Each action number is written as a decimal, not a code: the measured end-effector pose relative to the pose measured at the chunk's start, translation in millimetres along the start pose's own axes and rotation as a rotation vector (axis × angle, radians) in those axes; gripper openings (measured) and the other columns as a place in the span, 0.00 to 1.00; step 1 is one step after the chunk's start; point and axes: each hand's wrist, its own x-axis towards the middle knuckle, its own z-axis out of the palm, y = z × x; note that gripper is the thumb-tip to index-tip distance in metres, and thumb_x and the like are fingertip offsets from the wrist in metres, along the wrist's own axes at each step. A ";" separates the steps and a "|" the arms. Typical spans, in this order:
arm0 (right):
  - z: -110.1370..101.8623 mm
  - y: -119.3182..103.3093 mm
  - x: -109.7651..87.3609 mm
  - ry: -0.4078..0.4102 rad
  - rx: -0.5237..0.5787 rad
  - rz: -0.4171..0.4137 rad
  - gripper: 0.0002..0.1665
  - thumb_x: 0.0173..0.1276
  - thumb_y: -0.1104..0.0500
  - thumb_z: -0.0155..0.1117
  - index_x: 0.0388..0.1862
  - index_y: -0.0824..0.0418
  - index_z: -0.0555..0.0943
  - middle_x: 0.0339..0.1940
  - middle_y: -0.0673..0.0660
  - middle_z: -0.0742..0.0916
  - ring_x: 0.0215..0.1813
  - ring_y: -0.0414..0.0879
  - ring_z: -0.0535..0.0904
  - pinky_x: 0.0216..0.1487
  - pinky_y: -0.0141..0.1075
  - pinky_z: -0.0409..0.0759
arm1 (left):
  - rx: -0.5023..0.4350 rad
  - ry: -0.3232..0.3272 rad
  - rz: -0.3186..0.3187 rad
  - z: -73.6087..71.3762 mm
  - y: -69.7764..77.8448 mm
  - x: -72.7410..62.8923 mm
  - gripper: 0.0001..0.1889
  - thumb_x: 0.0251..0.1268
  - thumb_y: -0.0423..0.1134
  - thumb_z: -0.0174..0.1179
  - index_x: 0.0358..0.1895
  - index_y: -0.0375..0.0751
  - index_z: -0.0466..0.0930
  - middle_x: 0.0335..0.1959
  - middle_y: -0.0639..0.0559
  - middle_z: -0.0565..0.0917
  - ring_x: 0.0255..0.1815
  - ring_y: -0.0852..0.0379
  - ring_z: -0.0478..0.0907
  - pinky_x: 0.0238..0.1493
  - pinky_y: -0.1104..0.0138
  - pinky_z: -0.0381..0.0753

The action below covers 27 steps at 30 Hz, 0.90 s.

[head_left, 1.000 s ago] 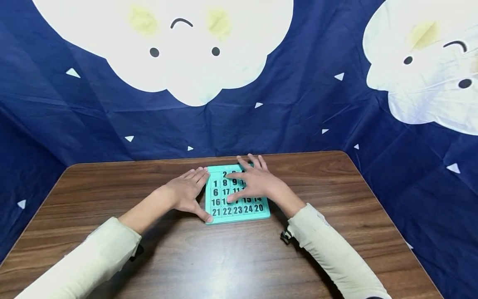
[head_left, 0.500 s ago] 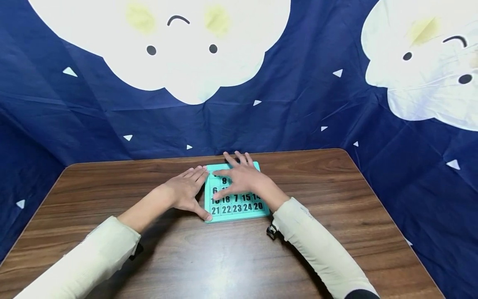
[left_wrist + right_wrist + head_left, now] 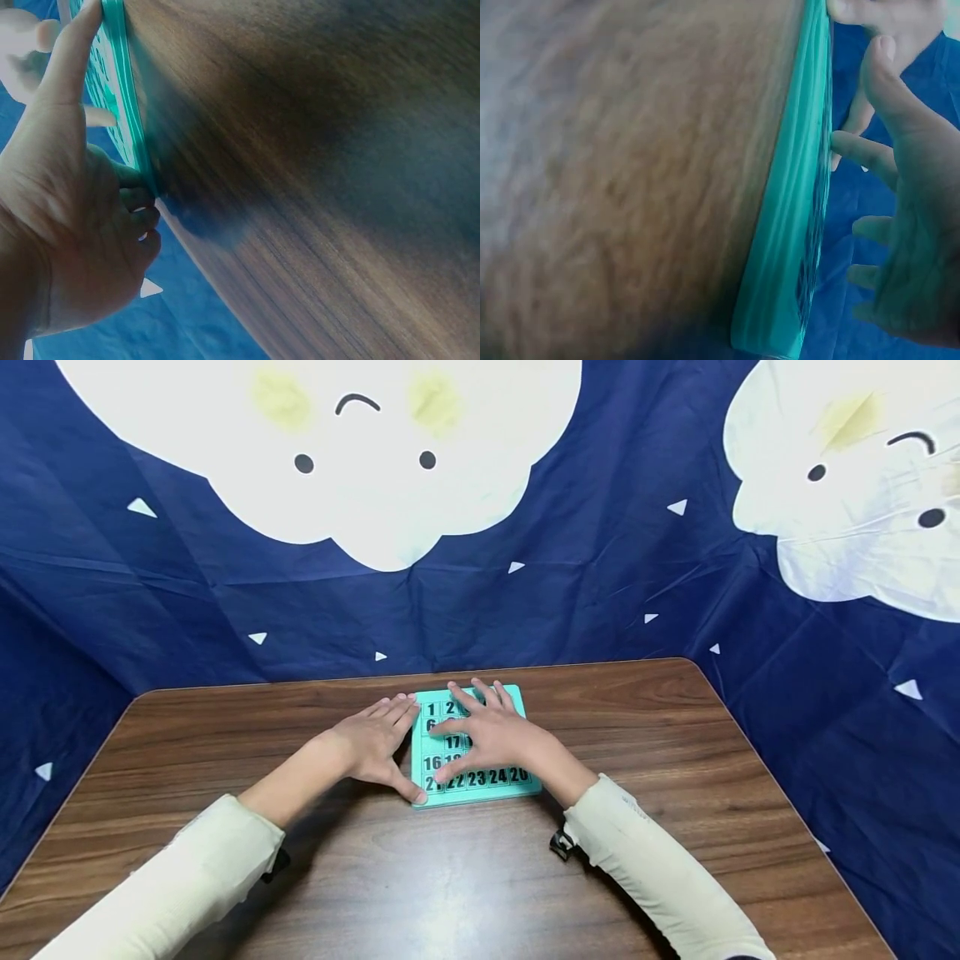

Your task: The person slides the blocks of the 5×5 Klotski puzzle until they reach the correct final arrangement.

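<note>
A turquoise number slide puzzle (image 3: 477,779) lies flat near the table's far edge. My left hand (image 3: 375,745) holds its left side, thumb at the near corner and fingertips along the far corner. In the left wrist view, those fingers bend against the frame's edge. Above the tiles my right hand (image 3: 491,732) is spread palm down, its index fingertip at the 6 tile in the left column. Below that tile is a gap. The 1 and 2 show in the top row; the right hand hides most of the upper right tiles.
The brown wooden table (image 3: 480,877) has rounded far corners. Behind it hangs a dark blue cloth (image 3: 465,610) with white clouds and small triangles.
The 1 and 6 tiles have each moved up a row in the left column. My right hand went left across the puzzle, then came slightly nearer. My left hand stays in place.
</note>
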 end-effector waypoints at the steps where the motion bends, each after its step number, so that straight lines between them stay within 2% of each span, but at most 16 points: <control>1: -0.2 2.1 -1.0 0.000 0.021 0.003 0.48 0.69 0.17 0.70 0.84 0.30 0.77 0.99 0.58 0.49 0.98 0.70 0.40 0.95 0.75 0.35 | 0.001 -0.002 -0.001 0.2 -0.3 0.2 0.83 0.52 0.90 0.67 0.94 0.30 0.40 0.97 0.34 0.42 0.99 0.36 0.38 0.99 0.42 0.40; 5: -2.7 13.1 -19.0 0.003 0.076 0.018 0.47 0.68 0.19 0.73 0.83 0.33 0.80 0.99 0.58 0.50 0.98 0.71 0.38 0.94 0.75 0.33 | -0.016 0.014 0.008 0.4 0.1 0.4 0.84 0.52 0.90 0.68 0.93 0.29 0.40 0.96 0.32 0.43 0.98 0.34 0.40 0.99 0.41 0.42; 9: -1.1 20.7 -42.6 0.006 0.076 0.007 0.46 0.67 0.21 0.76 0.80 0.35 0.83 0.99 0.62 0.52 0.97 0.73 0.39 0.94 0.76 0.34 | -0.020 0.028 0.015 0.9 0.4 0.2 0.84 0.50 0.89 0.69 0.93 0.28 0.41 0.96 0.31 0.44 0.98 0.33 0.41 0.99 0.41 0.43; 14: 3.8 19.6 -54.4 0.015 0.073 -0.014 0.49 0.65 0.21 0.77 0.82 0.33 0.80 0.98 0.63 0.52 0.97 0.75 0.41 0.93 0.78 0.37 | -0.013 0.024 0.014 1.1 0.8 1.3 0.84 0.50 0.90 0.69 0.93 0.29 0.41 0.96 0.32 0.43 0.98 0.34 0.41 0.99 0.42 0.43; 18: 6.7 14.1 -49.1 0.010 0.056 0.000 0.50 0.65 0.20 0.76 0.84 0.32 0.78 0.99 0.61 0.51 0.97 0.74 0.40 0.93 0.78 0.36 | -0.013 0.014 0.010 0.0 1.3 1.5 0.84 0.50 0.90 0.69 0.93 0.29 0.40 0.96 0.32 0.43 0.98 0.34 0.40 0.99 0.42 0.42; 22: 11.4 6.0 -34.6 -0.033 0.053 -0.007 0.52 0.66 0.18 0.73 0.87 0.29 0.74 0.99 0.59 0.48 0.98 0.71 0.36 0.94 0.76 0.35 | -0.018 0.004 0.005 -1.6 1.3 0.4 0.84 0.51 0.89 0.69 0.93 0.29 0.41 0.96 0.31 0.43 0.98 0.33 0.40 0.99 0.41 0.42; 27: 5.6 0.2 -22.8 -0.056 0.075 -0.016 0.52 0.68 0.18 0.71 0.88 0.30 0.73 0.99 0.58 0.47 0.98 0.70 0.35 0.94 0.76 0.33 | -0.022 -0.004 0.000 -2.8 2.6 0.4 0.83 0.52 0.89 0.69 0.93 0.29 0.41 0.96 0.32 0.43 0.98 0.33 0.40 0.99 0.41 0.42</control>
